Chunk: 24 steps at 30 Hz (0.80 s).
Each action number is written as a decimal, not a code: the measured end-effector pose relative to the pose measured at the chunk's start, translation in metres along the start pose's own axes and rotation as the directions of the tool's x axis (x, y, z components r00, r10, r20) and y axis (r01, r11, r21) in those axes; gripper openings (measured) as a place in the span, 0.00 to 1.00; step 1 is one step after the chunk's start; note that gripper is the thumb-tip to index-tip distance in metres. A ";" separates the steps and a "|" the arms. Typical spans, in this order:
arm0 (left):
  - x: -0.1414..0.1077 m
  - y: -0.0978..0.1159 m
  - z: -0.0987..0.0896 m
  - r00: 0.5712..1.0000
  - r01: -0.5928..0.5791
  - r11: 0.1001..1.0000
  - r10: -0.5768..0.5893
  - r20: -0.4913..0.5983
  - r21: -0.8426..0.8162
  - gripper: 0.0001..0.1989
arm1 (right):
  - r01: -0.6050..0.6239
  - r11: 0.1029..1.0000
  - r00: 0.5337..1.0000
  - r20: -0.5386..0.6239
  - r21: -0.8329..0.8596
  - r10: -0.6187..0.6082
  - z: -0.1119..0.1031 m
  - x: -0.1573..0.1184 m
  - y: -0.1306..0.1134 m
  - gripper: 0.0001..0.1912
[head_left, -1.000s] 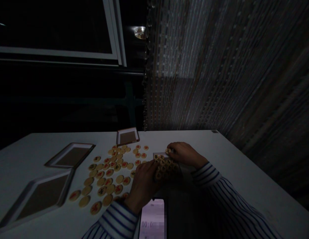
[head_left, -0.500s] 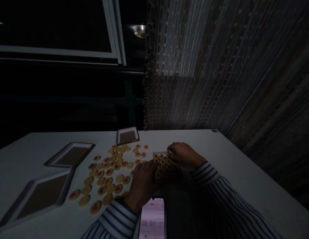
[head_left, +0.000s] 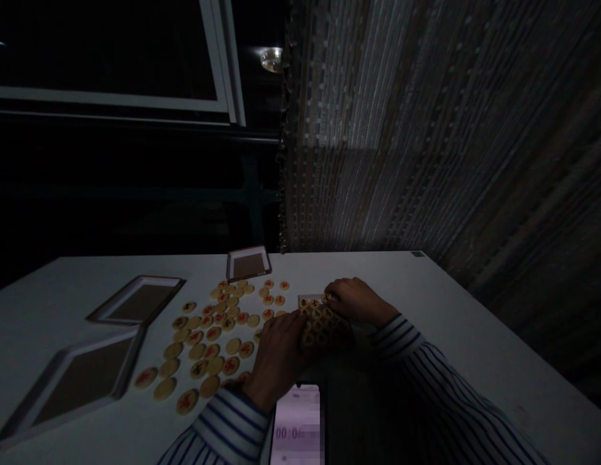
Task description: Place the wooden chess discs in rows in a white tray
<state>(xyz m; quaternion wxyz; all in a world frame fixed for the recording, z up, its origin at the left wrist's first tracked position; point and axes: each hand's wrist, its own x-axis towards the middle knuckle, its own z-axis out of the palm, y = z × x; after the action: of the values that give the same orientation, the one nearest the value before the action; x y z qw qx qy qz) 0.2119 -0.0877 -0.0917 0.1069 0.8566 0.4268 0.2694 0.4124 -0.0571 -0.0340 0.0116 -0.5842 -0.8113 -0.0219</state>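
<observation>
In the dim head view, a shallow box (head_left: 302, 299) stands in front of me, with rows of round wooden xiangqi pieces (head_left: 316, 314) lying face up inside it. Their characters are black. My left hand (head_left: 277, 352) is closed along the box's left side, its fingertips at the edge; the thumb is hard to see. At the far right part of the box, my right hand (head_left: 358, 300) pinches one xiangqi piece (head_left: 327, 298), level with the back row. Shadow and my right hand hide the box's near right part.
Many loose xiangqi pieces (head_left: 213, 334), red, black or blank side up, are scattered left of my hands on the white table (head_left: 455, 361). Three shallow trays or lids, at the back (head_left: 249, 265), left (head_left: 140, 301) and near left (head_left: 77, 381), surround them. A lit phone (head_left: 296, 426) lies in front.
My right hand has lowered the pinched piece slightly, into the back row of the box. My left hand has stayed in place. The timer on the phone has advanced.
</observation>
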 end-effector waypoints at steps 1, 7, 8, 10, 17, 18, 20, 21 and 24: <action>0.000 0.000 0.000 1.000 0.003 1.000 -0.003 -0.005 0.003 0.23 | 0.002 1.000 1.000 -0.004 -0.004 -0.002 0.000 0.000 0.000 0.15; 0.000 -0.001 0.001 1.000 0.002 1.000 -0.002 0.014 0.008 0.24 | 0.002 1.000 1.000 0.005 -0.027 -0.002 0.003 0.000 0.000 0.14; 0.000 -0.001 0.000 1.000 0.004 1.000 -0.004 0.016 0.008 0.24 | 0.004 0.999 1.000 0.008 -0.033 -0.004 0.003 0.000 0.000 0.14; 0.000 -0.001 0.000 1.000 0.003 1.000 -0.003 0.011 0.002 0.25 | 0.011 0.999 1.000 0.006 -0.045 -0.011 0.004 0.000 0.000 0.14; 0.000 0.001 -0.002 1.000 0.014 1.000 -0.014 0.025 0.002 0.24 | -0.016 0.995 0.999 0.032 -0.103 0.019 0.004 0.001 -0.004 0.14; 0.000 0.001 -0.001 0.999 0.018 1.000 -0.019 0.037 0.009 0.23 | -0.018 0.993 0.999 0.040 -0.113 0.023 0.004 0.001 -0.004 0.15; 0.001 0.000 0.000 0.998 0.026 0.999 -0.027 0.050 0.024 0.23 | -0.019 0.991 0.999 0.048 -0.134 0.025 0.006 0.002 -0.004 0.15; 0.001 -0.001 0.000 0.998 0.026 0.999 -0.028 0.053 0.031 0.23 | -0.018 0.989 0.999 0.047 -0.144 0.025 0.006 0.002 -0.004 0.15; 0.000 -0.001 0.001 0.999 0.024 0.999 -0.025 0.042 0.044 0.24 | -0.016 0.986 0.999 0.036 -0.168 0.022 0.008 0.002 -0.005 0.15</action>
<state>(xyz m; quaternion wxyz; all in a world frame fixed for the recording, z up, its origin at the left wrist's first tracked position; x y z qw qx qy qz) 0.2116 -0.0869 -0.0925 0.1006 0.8589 0.4407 0.2407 0.4072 -0.0565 -0.0419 -0.0527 -0.5910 -0.8011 -0.0790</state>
